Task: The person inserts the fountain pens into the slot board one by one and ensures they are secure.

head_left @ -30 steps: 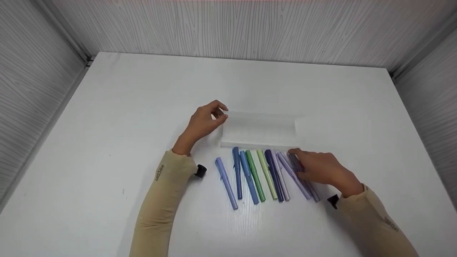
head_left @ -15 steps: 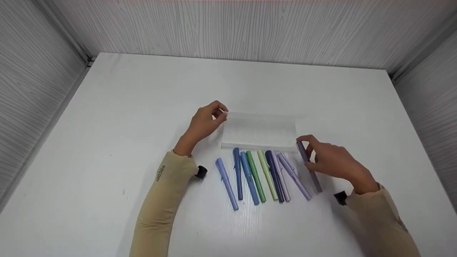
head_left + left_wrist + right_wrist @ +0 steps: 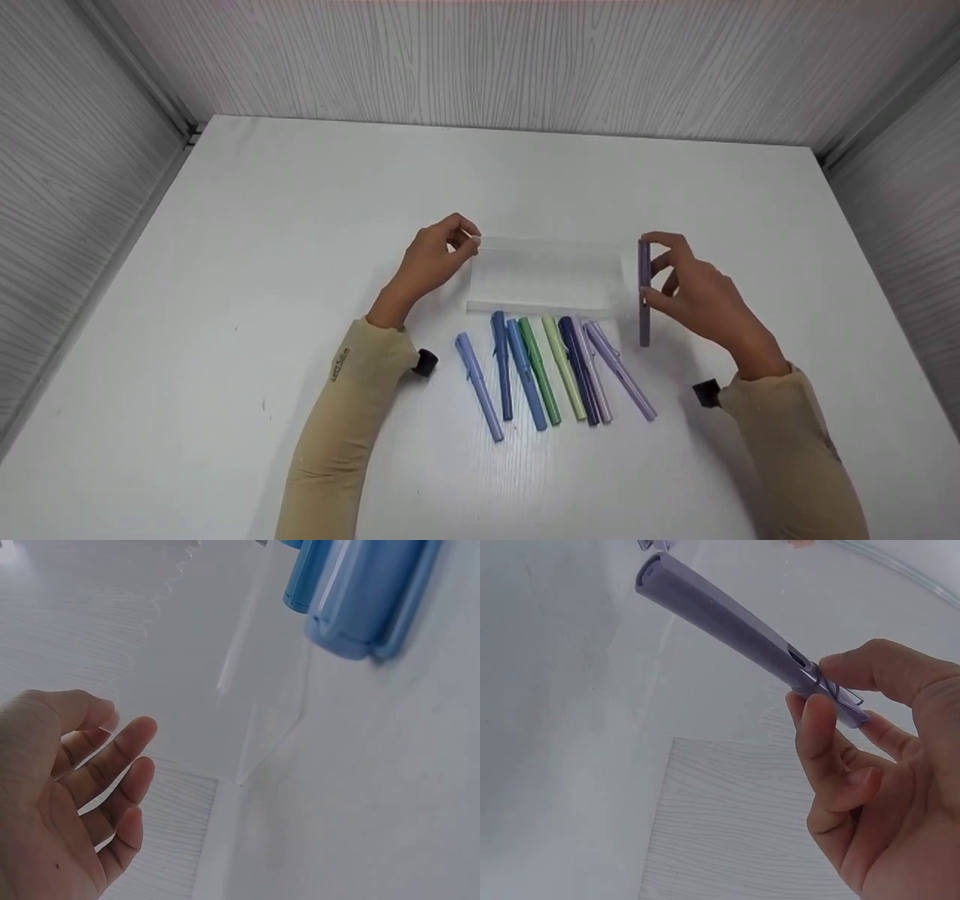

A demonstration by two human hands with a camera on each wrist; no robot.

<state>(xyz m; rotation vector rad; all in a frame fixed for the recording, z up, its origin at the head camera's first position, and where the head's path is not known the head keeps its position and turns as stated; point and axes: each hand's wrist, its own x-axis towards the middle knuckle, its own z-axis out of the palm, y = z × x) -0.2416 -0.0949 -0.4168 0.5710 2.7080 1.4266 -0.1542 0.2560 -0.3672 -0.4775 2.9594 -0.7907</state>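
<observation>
Purple pen just came up off worktop, so was apart from other pens, nr tray's R end; R hand pinched it, L hand pinched tray's far-L corner.

A white table bears eight pens and a clear box.
</observation>
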